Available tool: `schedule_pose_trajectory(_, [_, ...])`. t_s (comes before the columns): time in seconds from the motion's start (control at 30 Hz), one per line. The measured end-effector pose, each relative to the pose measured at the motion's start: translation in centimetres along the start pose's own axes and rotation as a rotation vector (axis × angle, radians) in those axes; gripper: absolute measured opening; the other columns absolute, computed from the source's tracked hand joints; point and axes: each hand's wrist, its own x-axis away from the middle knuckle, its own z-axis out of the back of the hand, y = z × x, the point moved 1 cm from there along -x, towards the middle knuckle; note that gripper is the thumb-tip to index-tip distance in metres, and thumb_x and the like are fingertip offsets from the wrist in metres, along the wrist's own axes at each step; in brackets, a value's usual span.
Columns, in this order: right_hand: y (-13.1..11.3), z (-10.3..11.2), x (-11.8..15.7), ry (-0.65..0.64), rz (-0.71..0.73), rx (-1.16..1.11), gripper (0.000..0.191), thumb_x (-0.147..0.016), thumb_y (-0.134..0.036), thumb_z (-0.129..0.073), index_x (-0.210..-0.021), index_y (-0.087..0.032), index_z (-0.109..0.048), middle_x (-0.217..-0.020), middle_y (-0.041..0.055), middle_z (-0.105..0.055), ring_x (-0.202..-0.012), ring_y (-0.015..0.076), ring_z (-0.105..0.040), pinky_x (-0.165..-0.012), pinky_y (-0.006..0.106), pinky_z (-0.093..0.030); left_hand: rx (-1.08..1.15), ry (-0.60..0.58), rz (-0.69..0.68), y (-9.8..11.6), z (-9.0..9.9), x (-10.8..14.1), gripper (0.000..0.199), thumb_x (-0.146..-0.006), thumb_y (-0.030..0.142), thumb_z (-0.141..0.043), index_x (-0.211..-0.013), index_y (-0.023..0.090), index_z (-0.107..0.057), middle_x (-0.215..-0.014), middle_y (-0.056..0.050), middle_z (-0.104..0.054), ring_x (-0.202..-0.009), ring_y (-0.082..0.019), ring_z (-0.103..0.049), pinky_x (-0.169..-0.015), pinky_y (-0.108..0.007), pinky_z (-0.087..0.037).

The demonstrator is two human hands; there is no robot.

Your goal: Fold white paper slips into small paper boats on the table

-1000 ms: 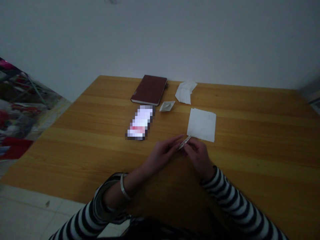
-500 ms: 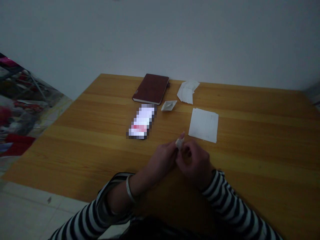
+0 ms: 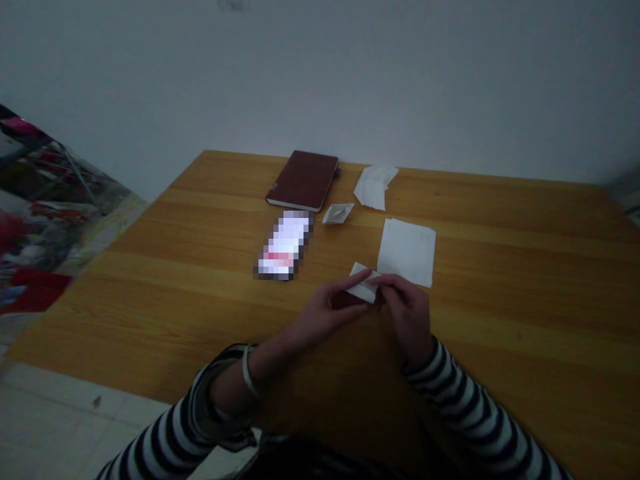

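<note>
Between my two hands is a small folded piece of white paper (image 3: 361, 289), held just above the table. My left hand (image 3: 327, 312) grips it from the left with thumb and fingers. From the right, my right hand (image 3: 407, 312) pinches its edge with closed fingertips. Just beyond my right hand, a stack of white paper sheets (image 3: 407, 252) lies flat. A folded paper boat (image 3: 338, 213) rests farther back, in front of the notebook's right corner.
A wooden table (image 3: 510, 267) reaches back to the grey wall. On it lie a dark red notebook (image 3: 305, 179), a phone with a lit, blurred screen (image 3: 286, 243) and a fanned pile of paper pieces (image 3: 375, 185). Clutter (image 3: 45, 200) fills the floor at the left.
The folded paper has turned, so more of its flat face shows between my hands. My left fingers have stretched out more, and my right hand has shifted slightly to the right.
</note>
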Motion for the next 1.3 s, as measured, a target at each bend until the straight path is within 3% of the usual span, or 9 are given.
schedule_pose_trajectory(0.13, [0.2,-0.1,-0.2,-0.034,-0.036,-0.030,0.012,-0.082,-0.027,-0.063,-0.088,-0.021,-0.071,-0.082,0.0030,-0.072,-0.074,0.0175,-0.066,-0.069,0.032,-0.056,-0.001,0.115,-0.021,0.0,0.2,-0.1,0.039,-0.093,0.030,-0.057,-0.132,0.023,-0.061,-0.129,-0.007,-0.067,-0.120,-0.023,-0.061,-0.106,-0.040,-0.046])
schedule_pose_trajectory(0.27, [0.6,-0.6,0.0,-0.084,-0.053,-0.044,0.019,-0.077,-0.026,-0.071,-0.095,-0.022,-0.067,-0.094,0.0045,-0.071,-0.076,0.0167,-0.066,-0.072,0.034,-0.057,-0.047,0.188,-0.037,-0.6,0.5,-0.3,0.053,-0.095,0.032,-0.053,-0.147,0.025,-0.042,-0.127,-0.007,-0.068,-0.109,-0.020,-0.065,-0.099,-0.037,-0.051])
schedule_pose_trajectory(0.37, [0.8,-0.8,-0.1,-0.159,-0.027,-0.016,0.028,-0.075,-0.024,-0.072,-0.101,-0.024,-0.062,-0.109,0.0058,-0.066,-0.088,0.0180,-0.065,-0.078,0.035,-0.056,-0.048,0.199,-0.035,-1.0,0.4,-0.3,0.053,-0.096,0.033,-0.052,-0.147,0.024,-0.041,-0.137,-0.008,-0.060,-0.117,-0.019,-0.061,-0.102,-0.034,-0.048])
schedule_pose_trajectory(0.57, [0.4,-1.0,-0.1,-0.129,-0.018,-0.057,0.030,-0.076,-0.020,-0.071,-0.100,-0.025,-0.053,-0.096,0.0018,-0.063,-0.084,0.0164,-0.065,-0.072,0.029,-0.056,0.022,0.140,0.004,-1.6,0.1,-0.3,0.052,-0.097,0.040,-0.048,-0.147,0.025,-0.041,-0.135,-0.009,-0.061,-0.118,-0.021,-0.060,-0.100,-0.036,-0.048])
schedule_pose_trajectory(0.77, [0.3,-1.2,0.1,-0.206,-0.026,-0.028,0.063,-0.076,-0.019,-0.072,-0.130,-0.027,-0.040,-0.099,0.0029,-0.059,-0.086,0.0182,-0.065,-0.068,0.030,-0.057,0.228,0.096,0.023,-2.4,-0.1,-0.5,0.061,-0.094,0.042,-0.055,-0.150,0.026,-0.035,-0.136,-0.011,-0.061,-0.119,-0.024,-0.060,-0.103,-0.042,-0.045])
schedule_pose_trajectory(0.87, [0.4,-1.0,0.1,-0.239,0.015,0.005,0.071,-0.076,-0.015,-0.070,-0.136,-0.028,-0.036,-0.105,0.0045,-0.059,-0.090,0.0190,-0.066,-0.074,0.033,-0.058,0.366,0.094,0.028,-2.1,-0.4,-0.4,0.063,-0.093,0.038,-0.058,-0.150,0.025,-0.034,-0.136,-0.012,-0.061,-0.121,-0.026,-0.059,-0.107,-0.045,-0.041])
schedule_pose_trajectory(0.97, [0.1,-0.8,0.3,-0.231,0.134,0.047,0.060,-0.077,-0.011,-0.069,-0.128,-0.028,-0.043,-0.110,0.0059,-0.061,-0.096,0.0200,-0.065,-0.080,0.035,-0.058,0.428,0.077,0.005,-1.4,-0.6,-0.2,0.060,-0.095,0.033,-0.056,-0.150,0.026,-0.033,-0.137,-0.012,-0.060,-0.124,-0.026,-0.057,-0.110,-0.046,-0.036])
schedule_pose_trajectory(1.07, [-0.3,-0.9,0.6,-0.124,0.279,0.156,0.043,-0.078,-0.010,-0.069,-0.113,-0.027,-0.051,-0.102,0.0040,-0.065,-0.091,0.0188,-0.066,-0.078,0.034,-0.057,0.422,0.002,-0.068,-0.8,-0.8,-0.1,0.058,-0.097,0.031,-0.052,-0.151,0.028,-0.031,-0.142,-0.011,-0.056,-0.132,-0.026,-0.051,-0.116,-0.046,-0.029])
schedule_pose_trajectory(1.3, [-0.4,-1.6,1.6,-0.008,0.406,0.240,0.040,-0.079,-0.012,-0.071,-0.112,-0.025,-0.052,-0.102,0.0039,-0.065,-0.088,0.0181,-0.067,-0.074,0.033,-0.058,0.227,-0.025,-0.155,0.1,-1.0,0.4,0.054,-0.101,0.032,-0.044,-0.152,0.030,-0.026,-0.145,-0.010,-0.053,-0.137,-0.024,-0.046,-0.117,-0.047,-0.029])
